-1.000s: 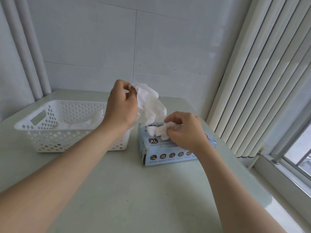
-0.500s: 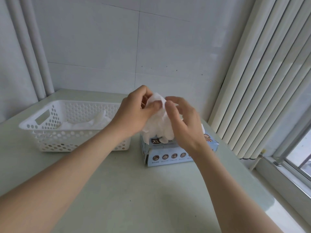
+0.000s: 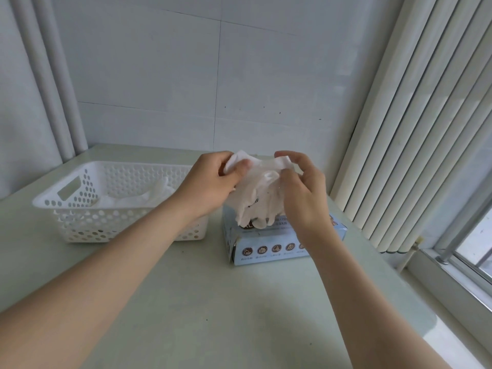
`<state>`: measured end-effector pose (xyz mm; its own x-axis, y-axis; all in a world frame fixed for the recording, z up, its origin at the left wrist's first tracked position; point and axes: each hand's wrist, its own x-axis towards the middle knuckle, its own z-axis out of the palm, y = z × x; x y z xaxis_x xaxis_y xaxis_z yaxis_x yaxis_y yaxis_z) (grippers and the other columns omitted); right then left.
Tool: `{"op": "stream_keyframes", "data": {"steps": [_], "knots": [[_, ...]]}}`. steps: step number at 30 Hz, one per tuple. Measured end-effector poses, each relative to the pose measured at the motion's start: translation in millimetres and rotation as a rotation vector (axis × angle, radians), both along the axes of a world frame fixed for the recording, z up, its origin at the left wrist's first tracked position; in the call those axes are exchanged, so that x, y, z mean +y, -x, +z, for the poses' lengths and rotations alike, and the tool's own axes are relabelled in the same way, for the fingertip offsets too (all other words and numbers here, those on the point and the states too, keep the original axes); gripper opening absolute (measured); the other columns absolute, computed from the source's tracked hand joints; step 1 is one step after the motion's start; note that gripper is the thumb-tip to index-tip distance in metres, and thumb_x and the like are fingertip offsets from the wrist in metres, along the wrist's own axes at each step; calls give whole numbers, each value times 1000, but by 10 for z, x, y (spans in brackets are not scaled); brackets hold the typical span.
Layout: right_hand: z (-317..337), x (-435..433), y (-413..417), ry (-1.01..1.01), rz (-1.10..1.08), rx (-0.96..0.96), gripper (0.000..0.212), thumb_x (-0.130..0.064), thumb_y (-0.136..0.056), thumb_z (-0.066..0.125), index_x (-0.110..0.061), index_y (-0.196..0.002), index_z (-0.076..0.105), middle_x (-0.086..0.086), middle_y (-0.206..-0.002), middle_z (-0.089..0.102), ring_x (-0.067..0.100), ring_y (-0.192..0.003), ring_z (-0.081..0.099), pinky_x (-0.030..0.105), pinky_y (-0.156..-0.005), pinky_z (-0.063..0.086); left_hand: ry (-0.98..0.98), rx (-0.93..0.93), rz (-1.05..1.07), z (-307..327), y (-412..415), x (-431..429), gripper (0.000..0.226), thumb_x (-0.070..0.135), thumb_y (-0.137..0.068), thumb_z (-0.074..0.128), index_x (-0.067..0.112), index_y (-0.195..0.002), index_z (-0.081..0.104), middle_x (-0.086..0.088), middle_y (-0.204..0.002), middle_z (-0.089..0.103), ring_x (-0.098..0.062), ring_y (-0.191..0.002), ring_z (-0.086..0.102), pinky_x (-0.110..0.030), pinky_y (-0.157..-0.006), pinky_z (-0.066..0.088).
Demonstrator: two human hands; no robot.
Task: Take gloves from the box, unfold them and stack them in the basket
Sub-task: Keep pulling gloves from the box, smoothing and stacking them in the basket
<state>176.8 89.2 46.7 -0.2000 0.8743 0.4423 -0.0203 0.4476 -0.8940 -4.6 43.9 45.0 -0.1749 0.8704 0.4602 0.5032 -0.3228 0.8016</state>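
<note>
**Glove** [image 3: 255,201]: white, thin and crumpled. It is held in the air between both hands, directly above the box, with its loose fingers hanging down close to the box top. From the bunched folds it is hard to say whether this is one glove or two clinging together.

**Left hand** [image 3: 210,182]: fingers curled, thumb and forefinger pinching the glove's upper left edge.

**Right hand** [image 3: 303,193]: half closed, fingertips pinching the upper right edge of the same glove, other fingers loosely bent.

**Box** [image 3: 266,249]: pale blue carton on the table just right of the basket, partly hidden behind the glove and the right hand.

**Basket** [image 3: 80,206]: white and perforated, on the table left of the box. A few white gloves [image 3: 157,193] already lie inside.

**Table** [image 3: 213,302]: pale top, bearing the basket and the box.

**Step in hand**, as I judge it: unfolding. The glove is out of the box but not yet flat.

**Next move**: draw the two pinched edges apart until the glove opens out and its fingers hang free. Then carry it left over the basket rim and lay it on the pile. The thin material will likely cling, so a gentle pull or shake suits better than a tug.
</note>
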Motion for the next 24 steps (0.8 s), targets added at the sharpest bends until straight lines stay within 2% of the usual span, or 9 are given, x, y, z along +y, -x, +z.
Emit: {"op": "stream_keyframes", "data": {"steps": [2,4,7,10,12,15,17,20,24], "knots": [[-12,-2,10,-29,-28,-45,38,-3,-102,41,-24,-113,71,22,-70,60,27,-61,51,33,-55,44,-3,-66,-5,28,-11,-18,56,55,-105,54,1,-103,67,-30,-103,67,-37,-83,66,-41,-67,52],[-16,-4,10,-39,-36,-72,36,-3,-96,41,-18,-102,74,26,-77,67,32,-63,57,34,-56,47,-21,-125,10,56,-8,-24,55,54,-104,52,1,-103,66,-31,-103,66,-41,-85,64,-53,-76,55],[-16,-19,1,-88,-35,-128,23,-17,-88,49,-8,-76,66,14,-66,58,19,-61,50,33,-55,39,-94,-150,32,129,-23,-61,51,50,-98,57,-1,-97,64,-22,-86,62,-29,-75,55,-44,-73,48],[-33,-17,14,-133,-53,-187,30,-20,-93,64,-12,-65,60,2,-60,53,17,-59,49,32,-55,39,-159,-171,65,194,-36,-83,24,39,-102,66,16,-95,72,-11,-87,71,-17,-77,63,-37,-72,53],[-41,-12,37,-145,-89,-157,28,-23,-94,67,-14,-67,66,0,-71,64,20,-69,61,41,-63,49,-170,-159,107,216,-36,-95,28,40,-102,68,15,-89,69,-6,-75,67,-12,-68,59,-28,-65,50],[-10,-57,67,-151,-129,-71,21,-25,-98,68,-21,-80,78,-5,-95,74,14,-93,70,40,-76,57,-153,-149,177,205,-18,-81,49,49,-101,64,6,-78,56,3,-61,48,-10,-56,42,-24,-57,36],[26,-90,66,-141,-127,-8,23,-22,-100,66,-18,-81,77,-7,-83,73,13,-82,69,35,-69,54,-99,-179,171,205,-13,-85,51,57,-100,61,7,-88,64,3,-61,55,-10,-55,48,-27,-60,39],[71,-144,54,-95,-97,73,25,-17,-101,66,-8,-78,71,-9,-62,59,8,-60,55,21,-56,44,54,-168,-10,227,-26,-136,43,68,-95,59,30,-113,70,-5,-71,68,-11,-63,61,-30,-68,46],[87,-149,56,-21,-4,89,24,-14,-104,61,1,-87,68,-2,-67,59,9,-60,54,21,-54,45,137,-85,-109,207,-26,-150,23,43,-93,76,39,-116,73,-2,-93,70,-12,-85,67,-30,-76,50]]}}
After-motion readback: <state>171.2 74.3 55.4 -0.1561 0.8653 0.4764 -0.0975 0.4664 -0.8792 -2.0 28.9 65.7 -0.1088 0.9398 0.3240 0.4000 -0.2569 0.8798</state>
